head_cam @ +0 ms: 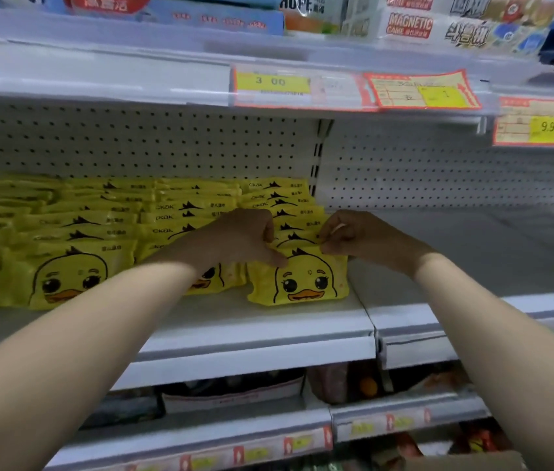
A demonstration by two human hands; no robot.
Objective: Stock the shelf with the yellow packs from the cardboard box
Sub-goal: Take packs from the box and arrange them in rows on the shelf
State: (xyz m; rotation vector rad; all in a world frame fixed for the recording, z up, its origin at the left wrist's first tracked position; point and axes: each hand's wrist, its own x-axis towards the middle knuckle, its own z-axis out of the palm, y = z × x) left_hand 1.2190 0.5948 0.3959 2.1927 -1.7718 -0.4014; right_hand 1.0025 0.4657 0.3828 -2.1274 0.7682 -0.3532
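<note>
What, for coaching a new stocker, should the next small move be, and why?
Probably let go and draw both hands back: the left hand and right hand pinch the top of the front pack, which already stands upright on the shelf heading its row.

Dim, bluish, soft light; wide-angle bowing at the edges, top shelf goods blurred.
</note>
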